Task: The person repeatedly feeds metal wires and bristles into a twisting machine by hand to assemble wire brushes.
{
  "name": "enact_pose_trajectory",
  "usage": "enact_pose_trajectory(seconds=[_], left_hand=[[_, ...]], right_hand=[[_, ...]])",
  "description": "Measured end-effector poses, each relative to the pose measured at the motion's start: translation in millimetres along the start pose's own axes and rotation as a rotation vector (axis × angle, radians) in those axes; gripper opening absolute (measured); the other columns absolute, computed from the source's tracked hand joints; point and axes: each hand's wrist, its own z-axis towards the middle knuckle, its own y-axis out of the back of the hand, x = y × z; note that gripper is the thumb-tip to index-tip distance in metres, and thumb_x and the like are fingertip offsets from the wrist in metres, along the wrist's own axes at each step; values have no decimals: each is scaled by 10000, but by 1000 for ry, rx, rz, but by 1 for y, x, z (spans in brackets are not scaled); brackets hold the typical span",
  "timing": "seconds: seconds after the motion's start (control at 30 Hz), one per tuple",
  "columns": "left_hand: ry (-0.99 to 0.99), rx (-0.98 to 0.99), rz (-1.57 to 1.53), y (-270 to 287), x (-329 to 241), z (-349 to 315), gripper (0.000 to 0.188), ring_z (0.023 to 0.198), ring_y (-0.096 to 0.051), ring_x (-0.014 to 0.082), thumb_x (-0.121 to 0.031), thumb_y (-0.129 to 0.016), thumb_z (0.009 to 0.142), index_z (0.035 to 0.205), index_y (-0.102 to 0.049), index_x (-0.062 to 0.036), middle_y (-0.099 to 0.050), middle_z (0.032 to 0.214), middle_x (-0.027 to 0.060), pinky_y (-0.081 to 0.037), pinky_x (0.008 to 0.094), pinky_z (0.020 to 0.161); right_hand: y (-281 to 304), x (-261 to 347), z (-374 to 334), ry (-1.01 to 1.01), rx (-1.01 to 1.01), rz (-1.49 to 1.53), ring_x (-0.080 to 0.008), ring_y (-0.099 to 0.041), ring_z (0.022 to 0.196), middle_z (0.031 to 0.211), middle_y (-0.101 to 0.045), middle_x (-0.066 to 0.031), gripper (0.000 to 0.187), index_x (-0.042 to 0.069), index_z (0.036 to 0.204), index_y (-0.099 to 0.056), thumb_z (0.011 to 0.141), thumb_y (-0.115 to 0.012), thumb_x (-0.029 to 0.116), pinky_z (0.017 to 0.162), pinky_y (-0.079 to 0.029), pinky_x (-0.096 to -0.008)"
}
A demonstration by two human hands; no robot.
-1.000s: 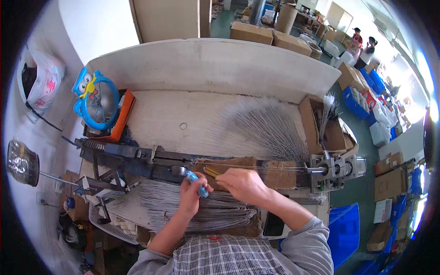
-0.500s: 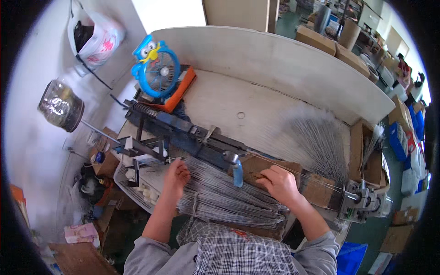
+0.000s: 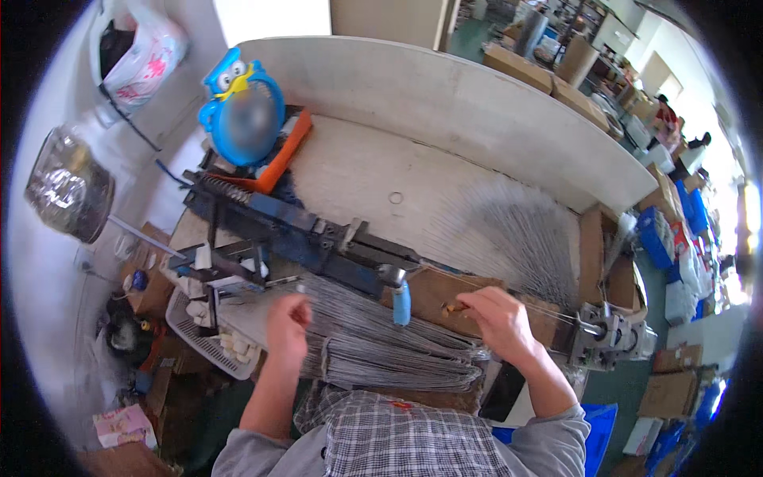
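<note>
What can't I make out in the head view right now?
All in the head view:
Left hand: blurred, so whether it holds anything is unclear.
Yellowish piece: too small, and partly hidden by the right hand; its shape and whether it is gripped are unclear.
Fan: front blurred.
Blue bin: partly behind the right sleeve, cut off by the lower edge.

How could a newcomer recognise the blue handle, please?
Find the long dark machine crossing the table. Between the left hand and right hand, the handle extends from a shiny metal head. Its bright blue colour differs from the grey wires nearby.
</note>
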Motion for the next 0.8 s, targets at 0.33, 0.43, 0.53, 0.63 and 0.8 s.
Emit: enact_pose_trajectory(seconds=[0.33,0.43,0.53,0.63,0.8], left_hand=[[100,472,151,-180,80,-45,155,582,-513,51,-168,-617,914,964,-678,-34,-634,771,10,-399,198,527],[55,521,269,-185,90,-42,158,578,-500,49,-170,-621,912,988,-680,-45,-633,778,5,-387,190,524],[52,557,247,-188,96,-41,164,580,-496,47,-171,-630,906,993,-681,-41,-632,784,8,-382,187,524],[50,568,212,-192,97,-41,170,602,-525,62,-187,-645,902,983,-677,-41,-637,810,29,-414,212,546],[13,210,145,-184,71,-47,145,557,-486,52,-178,-628,907,960,-662,-47,-636,795,22,-377,193,506]], right_hand=[[22,-31,-8,-314,-112,241,-308,-609,834,857,-647,-143,204,17,991,-662,813,-669,118,746,-487,-366],[34,-30,-17,-305,-116,158,-306,-608,827,862,-647,-143,200,20,992,-661,809,-667,101,741,-487,-367],[36,-34,-20,-282,-91,219,-300,-609,827,855,-648,-131,199,21,988,-661,803,-667,92,739,-487,-366],[39,-35,-22,-177,-49,255,-294,-610,820,863,-655,-107,200,37,977,-669,786,-678,94,744,-490,-375],[39,-25,3,-13,-149,-58,-263,-596,841,847,-645,-66,189,85,957,-677,771,-674,119,762,-486,-395]])
